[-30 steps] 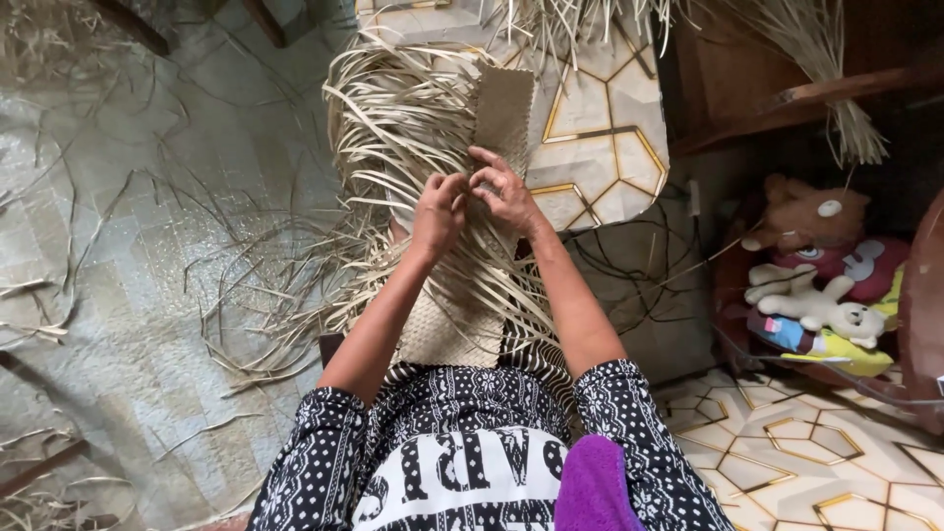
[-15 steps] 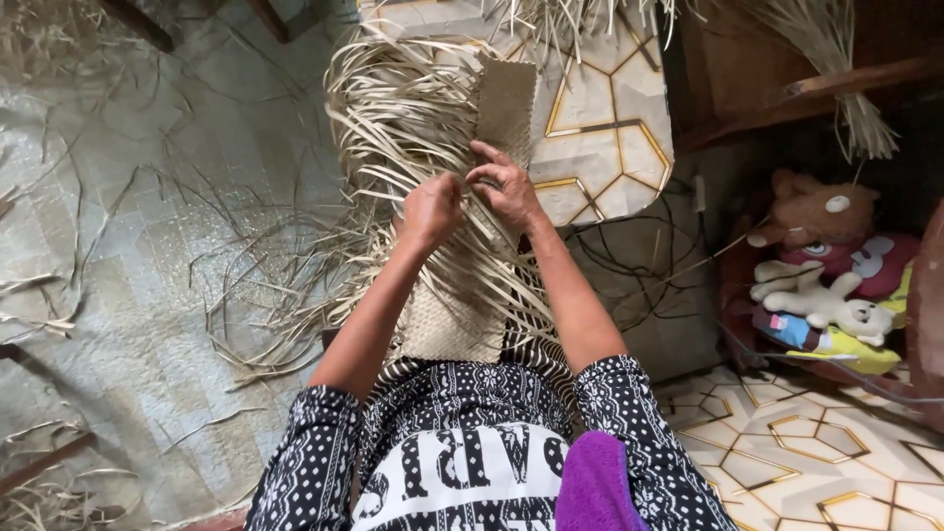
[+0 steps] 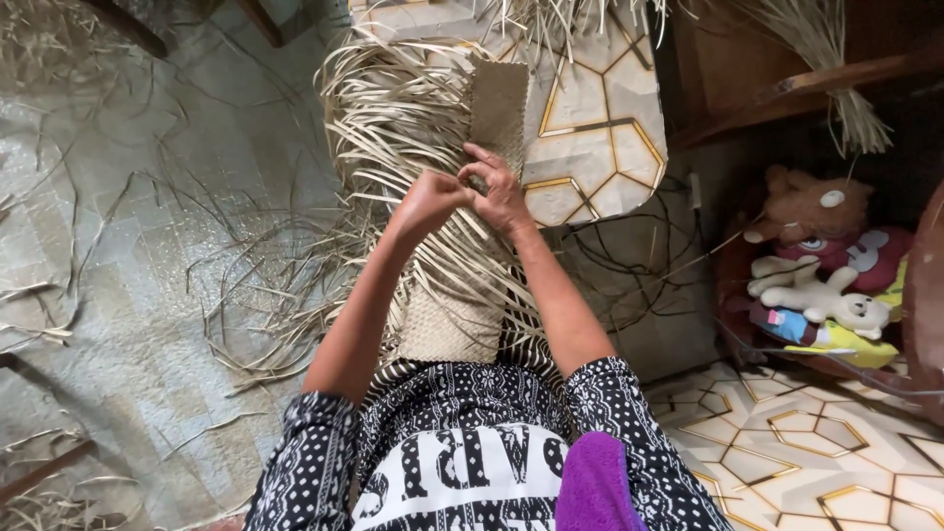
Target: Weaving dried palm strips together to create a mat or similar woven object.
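Head view, looking down. Left hand (image 3: 425,202) and right hand (image 3: 500,192) meet side by side over a woven mat (image 3: 447,315) that runs from the person's lap away across the floor (image 3: 128,324). Both hands are closed, fingers pinching thin dry straw strips (image 3: 393,118) at the unfinished middle of the mat; which strip each grips cannot be told. Loose strips fan out to both sides, more to the left. A finished woven end (image 3: 500,98) lies just beyond the hands. Stuffed toys (image 3: 816,265) sit well apart at the right, near a patterned tile floor (image 3: 787,452).
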